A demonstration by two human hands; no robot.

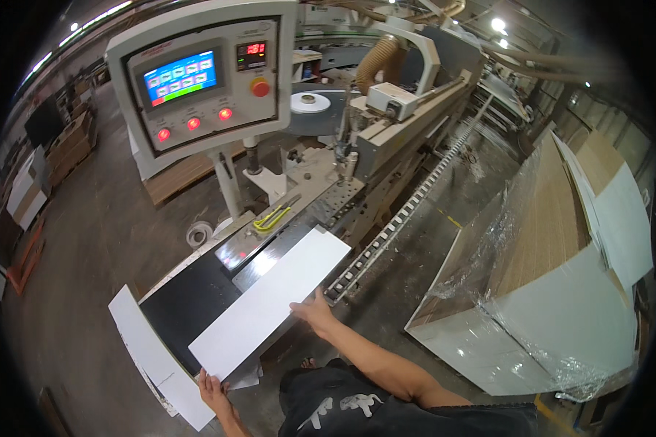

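A long white board (273, 298) lies at a slant across the black infeed table (189, 300) of a machine, its far end by the metal plate. With my left hand (215, 395) I grip the board's near corner, fingers curled at its edge. My right hand (313, 313) holds the right long edge, the thumb side on top and the other fingers partly hidden beneath. Left of the board, a second white strip (153, 349) rests along the table's near end. On the machine bed beyond lies a tool with yellow-green handles (272, 218).
A control panel (197, 80) with a lit screen and red buttons stands at the upper left. A roller track (408, 211) runs along the machine's right side. Wrapped stacked boards (532, 313) stand at right. A reel (310, 103) and a ribbed hose (379, 62) sit farther back.
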